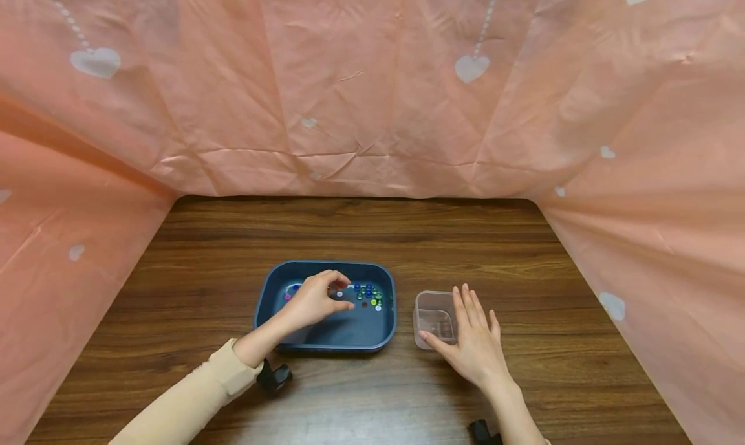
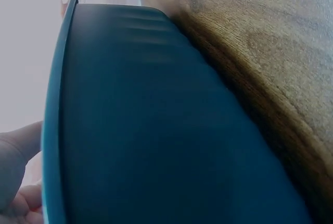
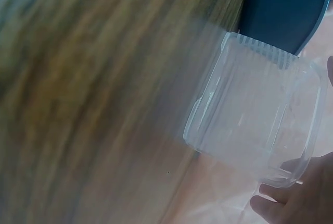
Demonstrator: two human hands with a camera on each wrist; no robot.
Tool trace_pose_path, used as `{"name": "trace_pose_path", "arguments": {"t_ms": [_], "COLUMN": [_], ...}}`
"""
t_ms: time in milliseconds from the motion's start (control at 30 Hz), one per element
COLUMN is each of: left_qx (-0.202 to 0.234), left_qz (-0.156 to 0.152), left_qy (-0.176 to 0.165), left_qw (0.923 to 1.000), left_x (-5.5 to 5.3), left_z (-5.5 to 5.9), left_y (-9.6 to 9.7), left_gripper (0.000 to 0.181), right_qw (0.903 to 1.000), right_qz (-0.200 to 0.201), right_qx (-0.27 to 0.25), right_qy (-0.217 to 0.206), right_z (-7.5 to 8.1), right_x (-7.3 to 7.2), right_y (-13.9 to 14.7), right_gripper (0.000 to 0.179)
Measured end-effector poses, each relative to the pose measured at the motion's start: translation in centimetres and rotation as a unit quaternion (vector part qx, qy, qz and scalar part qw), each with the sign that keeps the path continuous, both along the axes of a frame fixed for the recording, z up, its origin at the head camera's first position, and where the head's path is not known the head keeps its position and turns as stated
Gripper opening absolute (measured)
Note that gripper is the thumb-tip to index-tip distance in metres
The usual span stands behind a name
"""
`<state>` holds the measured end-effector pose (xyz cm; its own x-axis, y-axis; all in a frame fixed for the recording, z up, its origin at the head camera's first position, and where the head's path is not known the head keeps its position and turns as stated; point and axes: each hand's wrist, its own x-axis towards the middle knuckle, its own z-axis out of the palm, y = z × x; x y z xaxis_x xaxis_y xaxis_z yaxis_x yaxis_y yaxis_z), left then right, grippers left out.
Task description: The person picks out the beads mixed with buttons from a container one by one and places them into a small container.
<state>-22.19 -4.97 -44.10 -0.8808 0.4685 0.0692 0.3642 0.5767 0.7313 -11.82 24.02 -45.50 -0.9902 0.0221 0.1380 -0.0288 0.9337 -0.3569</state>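
A dark blue tray (image 1: pixel 334 347) stands on the table with small round beads (image 1: pixel 368 291) inside, mostly blue and green, gathered towards its back right. Over the tray is my left hand (image 1: pixel 316 301), its thumb and curved fingers spread apart with nothing visible between them. The left wrist view shows mainly the tray's outer wall (image 2: pixel 145 109). A small clear plastic container (image 1: pixel 435 321) sits to the right of the tray. My right hand (image 1: pixel 478 349) lies along it, with straight fingers at its right side and the thumb at the near left corner.
The brown wooden table (image 1: pixel 233 238) carries both containers side by side. A pink curtain (image 1: pixel 372 96) with white hearts encloses the back and both sides. Black wrist mounts (image 1: pixel 273 376) hang below the forearms.
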Motion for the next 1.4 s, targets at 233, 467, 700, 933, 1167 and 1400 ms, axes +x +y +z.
{"name": "trace_pose_path", "arguments": {"t_ms": [233, 467, 700, 933, 1167, 1400], "left_qx": [0.007, -0.016, -0.033, -0.04, -0.057, -0.061], "left_qz": [-0.016, -0.02, -0.013, -0.006, 0.008, 0.019], "left_qy": [-0.007, -0.014, -0.026, -0.028, -0.038, -0.043], "left_qw": [0.9998, 0.9996, 0.9991, 0.9988, 0.9976, 0.9971], "left_x": [-0.8, -1.2, -1.8, -2.5, -2.7, -2.9], "left_z": [0.0, -0.2, -0.4, -0.9, -1.6, -2.2], "left_y": [0.4, 1.1, 1.9, 2.4, 2.9, 3.2], "left_gripper": [0.04, 0.037, 0.037, 0.035, 0.034, 0.033], "right_qw": [1.0, 0.9999, 1.0, 0.9998, 0.9999, 0.9999], "right_qz": [0.0, 0.002, 0.003, 0.004, 0.006, 0.006], "right_qx": [0.001, 0.002, 0.001, 0.0, 0.002, 0.0], "right_qy": [-0.003, 0.01, -0.008, -0.018, -0.014, -0.012], "right_z": [0.0, -0.3, -0.2, -0.1, -0.2, -0.2], "right_x": [-0.2, -0.3, -0.4, -0.4, -0.4, -0.3], "right_y": [0.0, 0.0, 0.0, 0.0, 0.0, -0.1], "right_gripper": [0.106, 0.107, 0.11, 0.111, 0.111, 0.111]}}
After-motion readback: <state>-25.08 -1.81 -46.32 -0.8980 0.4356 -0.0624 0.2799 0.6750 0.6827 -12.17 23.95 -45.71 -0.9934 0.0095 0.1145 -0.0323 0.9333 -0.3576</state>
